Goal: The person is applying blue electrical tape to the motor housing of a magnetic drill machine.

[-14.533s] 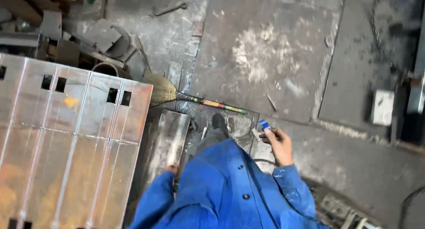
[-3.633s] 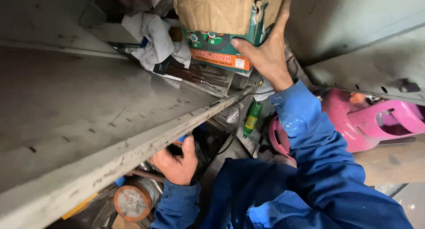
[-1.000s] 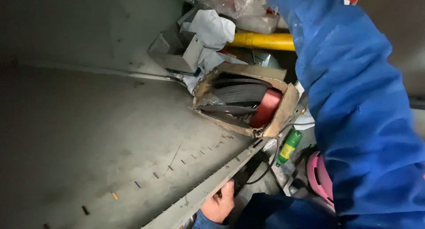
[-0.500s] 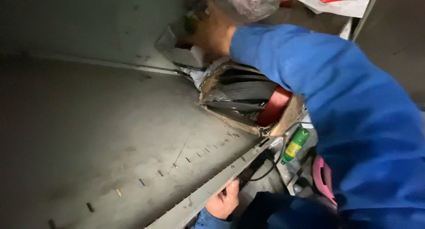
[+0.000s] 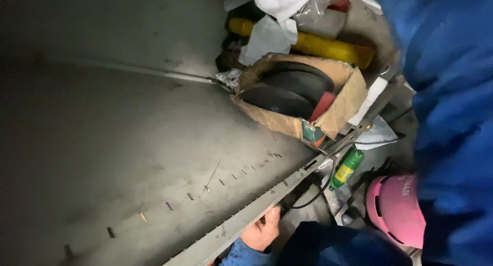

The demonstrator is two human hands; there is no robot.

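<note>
My left hand (image 5: 262,230) is at the bottom of the view, fingers curled around the front lip (image 5: 267,198) of a grey metal shelf (image 5: 128,158). My right arm's blue sleeve (image 5: 452,91) fills the right side and runs out past the top; the hand itself is out of sight. At the back of the shelf stands an open, worn cardboard box (image 5: 344,104) holding stacked dark discs (image 5: 295,88) and a red piece (image 5: 322,106).
Behind the box lie a yellow tube (image 5: 323,46) and crumpled white cloth or paper (image 5: 272,19). Below the shelf edge are a green bottle (image 5: 346,168), a black cable (image 5: 313,196) and a pink rounded shell (image 5: 395,209).
My right hand, which reached over the back of the box, has gone out of view, leaving the box uncovered. My left hand stays on the shelf edge.
</note>
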